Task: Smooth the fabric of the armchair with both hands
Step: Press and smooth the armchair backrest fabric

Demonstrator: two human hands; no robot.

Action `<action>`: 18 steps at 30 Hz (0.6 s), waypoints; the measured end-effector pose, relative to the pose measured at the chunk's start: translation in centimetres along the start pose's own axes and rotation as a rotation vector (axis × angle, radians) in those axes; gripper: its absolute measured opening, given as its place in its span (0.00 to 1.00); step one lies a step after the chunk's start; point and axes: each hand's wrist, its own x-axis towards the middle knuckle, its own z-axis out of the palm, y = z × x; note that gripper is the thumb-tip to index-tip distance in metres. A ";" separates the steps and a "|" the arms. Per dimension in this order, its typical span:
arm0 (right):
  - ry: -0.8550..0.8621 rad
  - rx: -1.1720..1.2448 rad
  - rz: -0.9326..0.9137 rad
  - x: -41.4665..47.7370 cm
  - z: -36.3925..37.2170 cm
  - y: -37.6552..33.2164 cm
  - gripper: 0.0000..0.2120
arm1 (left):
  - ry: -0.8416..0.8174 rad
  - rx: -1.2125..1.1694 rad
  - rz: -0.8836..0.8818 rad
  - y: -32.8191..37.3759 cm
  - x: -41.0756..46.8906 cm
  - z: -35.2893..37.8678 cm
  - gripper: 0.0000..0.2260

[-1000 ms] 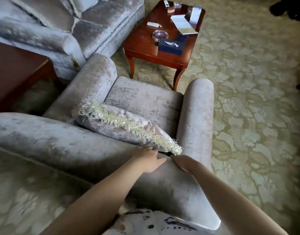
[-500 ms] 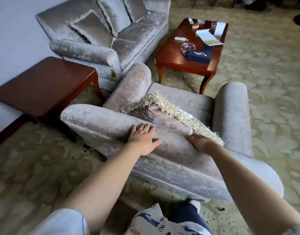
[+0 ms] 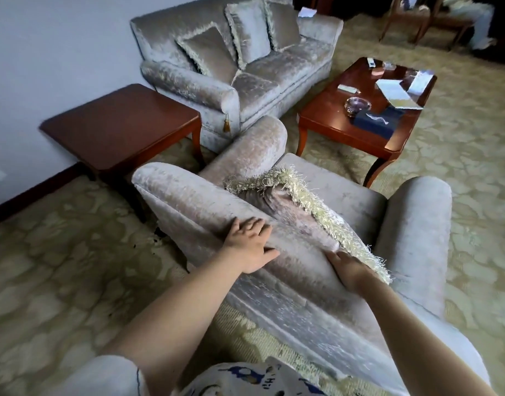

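Observation:
I stand behind a grey velvet armchair (image 3: 188,201) and look down over its backrest. My left hand (image 3: 250,245) lies flat on the top of the backrest, fingers straight and spread. My right hand (image 3: 351,271) rests on the backrest top further right, next to the fringe of a cushion (image 3: 288,207); its fingers dip over the front edge and are partly hidden. The fringed cushion leans against the inside of the backrest, on the seat.
A dark wooden side table (image 3: 122,124) stands left of the chair by the wall. A matching grey sofa (image 3: 245,67) with cushions is beyond. A coffee table (image 3: 331,118) with papers, a glass ashtray and a dark box stands ahead right. Patterned carpet covers the floor.
The view has pulled back and swung left, bringing the side table and sofa into sight. My left hand has slid left along the backrest top; my right hand stays beside the cushion's fringe.

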 end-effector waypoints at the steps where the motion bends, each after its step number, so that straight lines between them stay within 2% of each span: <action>1: 0.016 0.021 0.008 0.1 0.0 0.1 0.24 | 0.011 -0.015 -0.010 0.2 0.0 0.1 0.33; 5: 0.063 0.083 0.040 0.0 0.0 0.1 0.28 | 0.094 -0.063 -0.062 0.8 0.2 0.5 0.34; 9: 0.008 0.012 -0.017 -0.5 0.1 0.4 0.25 | 0.217 -0.064 -0.070 1.4 0.3 1.5 0.33; 14: 0.032 0.048 -0.051 0.4 -1.5 -0.3 0.23 | 0.272 -0.069 -0.039 1.1 1.7 1.0 0.33; 18: 0.113 0.181 -0.105 1.9 -2.8 -5.0 0.19 | 0.389 -0.127 -0.002 -0.2 2.5 0.5 0.25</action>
